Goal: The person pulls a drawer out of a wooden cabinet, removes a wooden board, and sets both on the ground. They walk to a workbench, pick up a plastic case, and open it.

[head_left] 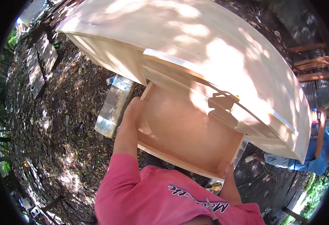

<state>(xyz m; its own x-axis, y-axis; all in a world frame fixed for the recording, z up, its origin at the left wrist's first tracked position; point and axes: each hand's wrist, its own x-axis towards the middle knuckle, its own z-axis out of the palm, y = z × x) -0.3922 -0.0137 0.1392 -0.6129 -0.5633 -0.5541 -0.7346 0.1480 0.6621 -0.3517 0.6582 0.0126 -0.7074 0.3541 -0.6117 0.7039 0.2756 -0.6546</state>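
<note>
A shallow wooden drawer (179, 129), open on top, extends out of the underside opening of a large pale plywood desk (198, 22). My left hand (135, 107) is closed round the drawer's left side, near the desk's front edge. At the drawer's near right corner, my right hand (227, 170) grips the side wall; its fingers are partly hidden by the wall. The drawer's far end lies beneath the desk top, and a shadow falls across its right part.
A worn wooden block or beam (114, 107) is under the desk at the left. A person in blue (314, 150) stands at the right end, holding a small object. Loose boards (40, 62) lie on leaf-littered ground. Timber beams (314, 63) are at the back right.
</note>
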